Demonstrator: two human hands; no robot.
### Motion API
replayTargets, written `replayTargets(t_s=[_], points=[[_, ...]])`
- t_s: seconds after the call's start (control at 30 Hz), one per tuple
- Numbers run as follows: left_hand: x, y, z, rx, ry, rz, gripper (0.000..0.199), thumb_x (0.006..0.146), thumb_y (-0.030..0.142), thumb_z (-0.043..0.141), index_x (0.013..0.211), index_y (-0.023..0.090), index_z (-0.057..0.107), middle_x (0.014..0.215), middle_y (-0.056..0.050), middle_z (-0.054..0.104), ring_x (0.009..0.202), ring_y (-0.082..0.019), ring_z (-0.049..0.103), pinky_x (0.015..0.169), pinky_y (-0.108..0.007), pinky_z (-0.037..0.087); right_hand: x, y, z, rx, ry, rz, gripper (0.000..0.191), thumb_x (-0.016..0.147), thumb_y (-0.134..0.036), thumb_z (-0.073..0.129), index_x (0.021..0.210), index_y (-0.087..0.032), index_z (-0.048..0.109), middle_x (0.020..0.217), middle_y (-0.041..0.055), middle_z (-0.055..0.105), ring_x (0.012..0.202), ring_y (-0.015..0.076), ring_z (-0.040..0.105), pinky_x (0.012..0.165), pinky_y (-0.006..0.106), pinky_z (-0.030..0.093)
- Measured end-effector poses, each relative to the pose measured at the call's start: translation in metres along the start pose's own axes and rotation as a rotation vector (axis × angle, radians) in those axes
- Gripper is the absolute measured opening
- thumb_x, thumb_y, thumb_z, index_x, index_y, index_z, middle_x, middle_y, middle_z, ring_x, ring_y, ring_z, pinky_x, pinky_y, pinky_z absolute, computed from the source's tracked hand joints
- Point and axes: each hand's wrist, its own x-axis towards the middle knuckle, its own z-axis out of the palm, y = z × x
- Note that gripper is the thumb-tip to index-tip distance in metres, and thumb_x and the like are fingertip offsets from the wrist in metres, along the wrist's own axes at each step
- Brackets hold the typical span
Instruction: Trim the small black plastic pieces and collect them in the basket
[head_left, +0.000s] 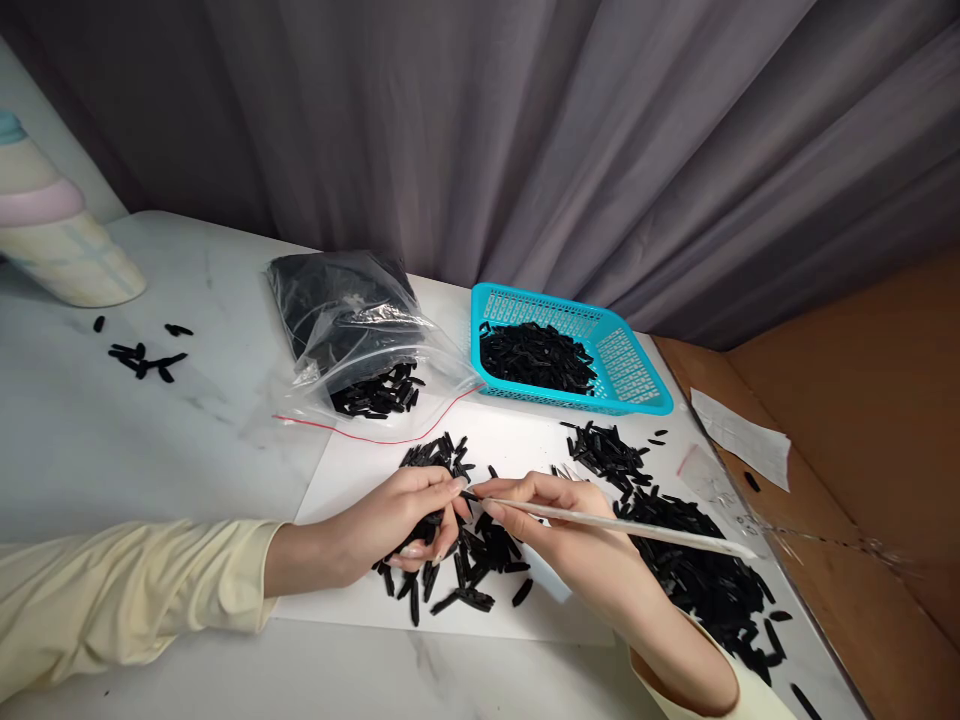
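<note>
Left hand (420, 510) pinches a black piece (466, 496), right hand (592, 550) grips a white stick (645, 528); basket (652, 400) part-full at worktop's (67, 430) far edge, pile (697, 570) loose by right edge.

Open tabletop (217, 460) at left; plastic bag (341, 320) and blue basket (637, 378) block the back

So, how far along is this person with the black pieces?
Perhaps partway. The blue basket already holds many, maybe finished, though nothing marks which are. The left hand pinches one black piece at the tip of the white stick in the right hand. Likely left: the loose heap on the white sheet; the bag is unclear.
</note>
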Motion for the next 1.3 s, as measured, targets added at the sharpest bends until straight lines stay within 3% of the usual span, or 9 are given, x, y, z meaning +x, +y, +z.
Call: replayTargets(t_s=[0.23,0.53,0.8,1.03,1.3], points=[[0.0,-0.001,0.0,-0.011,-0.008,-0.001,0.026,0.091,0.036,0.043,0.079,0.014,0.048,0.048,0.004,0.051,0.035,-0.003,0.027,0.03,-0.013,0.018,0.0,0.001,0.001,-0.027,0.005,-0.006,0.015,0.077,-0.027,0.064,0.064,-0.019,0.065,0.095,0.0064,0.074,0.083,0.0193,0.068,0.067,0.026,0.05],[0.001,0.0,-0.001,-0.001,-0.009,0.009,0.028,0.089,0.039,0.046,0.082,0.013,0.053,0.048,0.004,0.052,0.034,-0.004,0.028,0.029,-0.013,0.019,0.002,0.0,-0.002,-0.057,0.017,-0.047,0.014,0.079,-0.028,0.062,0.068,-0.019,0.065,0.095,0.007,0.074,0.086,0.0203,0.068,0.073,0.028,0.051],[0.002,0.003,-0.012,0.086,-0.175,0.006,0.031,0.087,0.042,0.05,0.092,0.014,0.06,0.047,0.006,0.049,0.031,-0.003,0.026,0.029,-0.014,0.017,0.0,-0.004,-0.006,-0.027,0.028,-0.071,0.016,0.077,-0.025,0.063,0.062,-0.019,0.063,0.096,0.0065,0.073,0.087,0.0212,0.068,0.076,0.032,0.051],[0.0,0.004,-0.016,0.111,-0.301,-0.015,0.029,0.085,0.039,0.057,0.093,0.013,0.064,0.045,0.008,0.045,0.031,-0.002,0.023,0.03,-0.015,0.017,-0.002,-0.003,-0.01,0.053,-0.092,-0.142,0.013,0.077,-0.025,0.067,0.066,-0.019,0.066,0.098,0.0065,0.073,0.092,0.0208,0.068,0.079,0.032,0.052],[-0.003,0.005,-0.013,0.275,-0.186,0.04,0.034,0.082,0.041,0.06,0.062,0.014,0.056,0.043,0.006,0.046,0.032,-0.003,0.027,0.032,-0.018,0.017,-0.01,-0.012,-0.009,0.13,-0.096,-0.067,0.017,0.074,-0.029,0.071,0.063,-0.017,0.065,0.092,0.0093,0.074,0.095,0.0235,0.068,0.08,0.033,0.053]])
